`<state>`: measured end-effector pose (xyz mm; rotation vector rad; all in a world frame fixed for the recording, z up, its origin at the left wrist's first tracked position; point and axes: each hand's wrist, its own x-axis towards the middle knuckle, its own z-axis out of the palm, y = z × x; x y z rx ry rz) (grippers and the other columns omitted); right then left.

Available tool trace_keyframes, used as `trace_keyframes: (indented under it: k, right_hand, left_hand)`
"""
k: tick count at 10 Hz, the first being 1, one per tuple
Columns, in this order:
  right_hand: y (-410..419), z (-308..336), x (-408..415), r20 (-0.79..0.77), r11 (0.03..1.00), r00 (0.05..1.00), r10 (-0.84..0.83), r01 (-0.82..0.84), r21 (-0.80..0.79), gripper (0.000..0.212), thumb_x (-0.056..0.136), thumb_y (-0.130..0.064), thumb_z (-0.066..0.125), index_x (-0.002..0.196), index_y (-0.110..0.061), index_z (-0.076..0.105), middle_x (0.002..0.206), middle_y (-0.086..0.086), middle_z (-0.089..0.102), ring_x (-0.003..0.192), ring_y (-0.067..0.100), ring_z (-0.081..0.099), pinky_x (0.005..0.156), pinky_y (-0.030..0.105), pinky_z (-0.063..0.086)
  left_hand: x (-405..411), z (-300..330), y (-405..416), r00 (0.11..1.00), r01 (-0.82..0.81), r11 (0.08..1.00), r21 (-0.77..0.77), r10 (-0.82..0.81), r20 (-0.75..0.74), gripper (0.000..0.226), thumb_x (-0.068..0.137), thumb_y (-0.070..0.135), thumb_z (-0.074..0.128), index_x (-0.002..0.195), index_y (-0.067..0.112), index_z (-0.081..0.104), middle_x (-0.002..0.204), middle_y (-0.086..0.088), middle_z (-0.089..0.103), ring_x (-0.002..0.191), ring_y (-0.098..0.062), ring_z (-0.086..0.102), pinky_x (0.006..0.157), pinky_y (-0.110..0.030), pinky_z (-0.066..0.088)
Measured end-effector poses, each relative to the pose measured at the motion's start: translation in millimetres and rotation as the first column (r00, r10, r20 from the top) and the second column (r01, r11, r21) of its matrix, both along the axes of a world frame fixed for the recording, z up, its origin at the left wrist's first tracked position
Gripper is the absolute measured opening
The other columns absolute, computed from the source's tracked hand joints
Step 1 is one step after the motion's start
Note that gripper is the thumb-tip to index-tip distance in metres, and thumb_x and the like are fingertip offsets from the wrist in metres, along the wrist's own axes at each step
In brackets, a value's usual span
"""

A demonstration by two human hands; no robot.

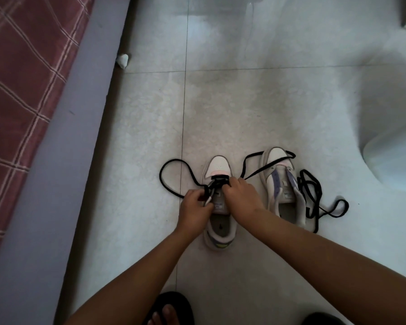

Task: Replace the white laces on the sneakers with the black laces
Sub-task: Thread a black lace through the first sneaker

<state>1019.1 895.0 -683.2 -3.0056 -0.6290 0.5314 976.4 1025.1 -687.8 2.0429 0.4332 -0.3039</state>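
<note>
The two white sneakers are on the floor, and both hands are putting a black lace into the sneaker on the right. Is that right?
Not quite. In the head view, the left hand and right hand are working the black lace into the white sneaker on the left, not the right one. The white sneaker on the right stands untouched on the pale tiled floor, another black lace loose beside it.

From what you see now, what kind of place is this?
Probably a bedroom at home: a bed with a red checked sheet along the left, a pale tiled floor, and sneakers being laced on it.

Dim, soft daylight glare ahead, edges bowed
</note>
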Motion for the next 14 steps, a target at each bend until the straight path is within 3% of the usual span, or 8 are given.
trace_keyframes:
  k: [2,5,7,9,10,11,12,14]
  right_hand:
    - [-1,3,-8,0.219,0.993,0.972,0.084,-0.100,0.063,0.023,0.057,-0.005,0.080,0.075,-0.005,0.066,0.076,0.015,0.064,0.065,0.028,0.062,0.052,0.031,0.050]
    - [-15,-3,2,0.256,0.909,0.957,0.138,-0.225,0.351,0.012,0.060,0.000,0.069,0.067,-0.005,0.061,0.065,0.011,0.062,0.059,0.028,0.060,0.060,0.028,0.038]
    - [-8,-13,13,-0.036,0.968,0.995,0.089,-0.078,0.240,0.021,0.090,-0.015,0.052,0.107,-0.006,0.060,0.112,0.011,0.061,0.106,0.027,0.049,0.088,0.027,0.027]
    - [-2,-3,6,0.182,0.929,0.977,0.109,-0.165,0.332,0.011,0.063,-0.001,0.073,0.074,-0.002,0.071,0.072,0.016,0.067,0.067,0.032,0.063,0.064,0.030,0.050]
    - [-3,-10,2,0.010,0.933,1.000,-0.017,0.012,0.358,0.020,0.089,-0.014,0.057,0.103,-0.008,0.069,0.103,0.012,0.064,0.097,0.031,0.056,0.082,0.034,0.040]
    - [0,-16,-2,-0.028,0.868,0.983,-0.183,0.175,0.464,0.019,0.091,-0.015,0.054,0.102,-0.012,0.068,0.104,0.007,0.064,0.100,0.028,0.053,0.084,0.035,0.037]
    - [11,-15,-14,-0.102,0.713,0.931,-0.350,0.335,0.616,0.011,0.086,-0.006,0.060,0.088,-0.010,0.070,0.090,0.006,0.068,0.089,0.028,0.056,0.079,0.037,0.040]
    - [7,-1,-21,0.317,0.823,0.926,-0.207,-0.010,0.568,0.013,0.066,-0.002,0.073,0.068,-0.012,0.065,0.071,0.001,0.065,0.071,0.023,0.063,0.074,0.030,0.032]
  left_hand:
    - [2,-3,3,0.998,0.057,0.998,0.019,-0.058,0.021,0.028,0.081,0.002,0.060,0.107,0.012,0.066,0.104,-0.003,0.058,0.091,-0.009,0.054,0.079,-0.016,0.043]
    - [4,-2,10,0.999,-0.053,0.974,-0.221,0.048,-0.024,0.020,0.087,0.009,0.062,0.082,0.027,0.070,0.083,0.007,0.071,0.077,0.002,0.064,0.071,-0.018,0.052]
    - [6,-6,14,0.971,-0.210,0.912,-0.351,0.154,-0.181,0.027,0.088,0.004,0.056,0.093,0.027,0.070,0.088,0.010,0.071,0.083,-0.001,0.066,0.072,-0.017,0.054]
    - [7,-12,17,0.963,-0.226,0.901,-0.370,0.147,-0.227,0.027,0.088,0.003,0.055,0.108,0.016,0.070,0.100,0.000,0.071,0.095,-0.012,0.065,0.086,-0.029,0.054]
    - [6,-9,14,0.980,-0.160,0.924,-0.348,0.107,-0.167,0.023,0.087,0.008,0.059,0.103,0.022,0.069,0.102,0.001,0.070,0.094,-0.008,0.065,0.077,-0.019,0.054]
    - [-2,-15,2,0.996,-0.016,1.000,0.020,0.018,-0.092,0.028,0.085,0.015,0.061,0.112,0.018,0.063,0.112,-0.003,0.063,0.106,-0.019,0.058,0.084,-0.027,0.050]
    - [-24,-25,-23,0.988,0.105,0.882,0.459,-0.040,-0.149,0.049,0.089,0.024,0.053,0.134,0.010,0.042,0.136,-0.011,0.041,0.123,-0.027,0.040,0.098,-0.035,0.034]
    - [-19,-16,-29,0.994,-0.002,0.927,0.375,0.043,-0.102,0.049,0.092,0.007,0.048,0.139,0.005,0.032,0.140,-0.016,0.034,0.125,-0.029,0.036,0.101,-0.032,0.032]
